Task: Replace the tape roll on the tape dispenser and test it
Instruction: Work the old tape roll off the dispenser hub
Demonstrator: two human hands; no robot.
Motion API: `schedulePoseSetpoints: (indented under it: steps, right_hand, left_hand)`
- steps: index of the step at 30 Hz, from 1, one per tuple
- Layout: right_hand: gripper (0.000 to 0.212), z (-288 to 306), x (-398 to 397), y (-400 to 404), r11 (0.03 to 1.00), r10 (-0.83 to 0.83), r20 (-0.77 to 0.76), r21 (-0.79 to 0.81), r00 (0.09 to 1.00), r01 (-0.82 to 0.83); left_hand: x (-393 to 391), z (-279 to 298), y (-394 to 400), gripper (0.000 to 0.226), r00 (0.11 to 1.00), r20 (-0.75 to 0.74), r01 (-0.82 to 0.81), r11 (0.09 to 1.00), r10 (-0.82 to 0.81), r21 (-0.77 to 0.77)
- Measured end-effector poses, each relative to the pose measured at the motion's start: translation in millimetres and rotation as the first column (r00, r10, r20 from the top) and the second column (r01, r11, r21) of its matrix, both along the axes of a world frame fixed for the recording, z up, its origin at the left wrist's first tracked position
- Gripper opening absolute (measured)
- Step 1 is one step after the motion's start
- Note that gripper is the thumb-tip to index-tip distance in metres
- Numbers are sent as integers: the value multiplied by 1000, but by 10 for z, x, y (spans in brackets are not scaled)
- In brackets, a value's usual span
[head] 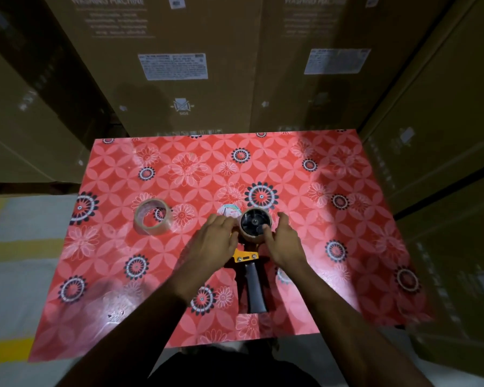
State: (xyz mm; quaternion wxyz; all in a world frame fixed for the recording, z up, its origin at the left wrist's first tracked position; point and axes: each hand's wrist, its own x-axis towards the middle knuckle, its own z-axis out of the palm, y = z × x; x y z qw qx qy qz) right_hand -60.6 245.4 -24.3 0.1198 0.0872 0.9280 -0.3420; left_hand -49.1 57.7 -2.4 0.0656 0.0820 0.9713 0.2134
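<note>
A tape dispenser [253,283] lies flat in the middle of the red flowered table [347,247], its dark handle pointing toward me and its yellow frame under my hands. A tape roll [253,224] sits on its black hub. My left hand [215,238] rests against the roll's left side, fingers spread. My right hand [284,238] touches the roll's right side, thumb on the hub. A second, clear tape roll [151,220] lies flat on the table to the left, apart from both hands.
A small round white sticker [228,210] lies just behind the dispenser. Tall cardboard boxes [179,79] labelled washing machine stand close behind the table and along the right side. Grey floor with yellow lines [14,244] shows to the left.
</note>
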Motion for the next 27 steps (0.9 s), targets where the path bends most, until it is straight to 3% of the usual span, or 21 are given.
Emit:
schedulePoseSetpoints:
  steps: [4, 8, 17, 21, 27]
  right_hand:
    - [42, -19, -365, 30, 1000, 17, 208, -7, 978, -16]
    - [30, 49, -505, 32, 996, 75, 246, 36, 966, -86]
    - [9, 157, -640, -114, 980, -24, 226, 196, 974, -22]
    - [17, 206, -666, -133, 980, -51, 201, 200, 978, 10]
    - [31, 149, -509, -100, 992, -114, 194, 80, 974, 100]
  left_hand:
    - [-466, -111, 163, 38, 987, 150, -53, 998, 56, -20]
    - [-648, -295, 209, 33, 944, 320, -69, 997, 76, -32]
    - [-668, -275, 400, 23, 955, 211, -203, 978, 210, -56]
    - [-657, -288, 372, 17, 956, 178, -234, 972, 235, -27]
    - [-727, -310, 359, 24, 950, 273, -152, 988, 150, -15]
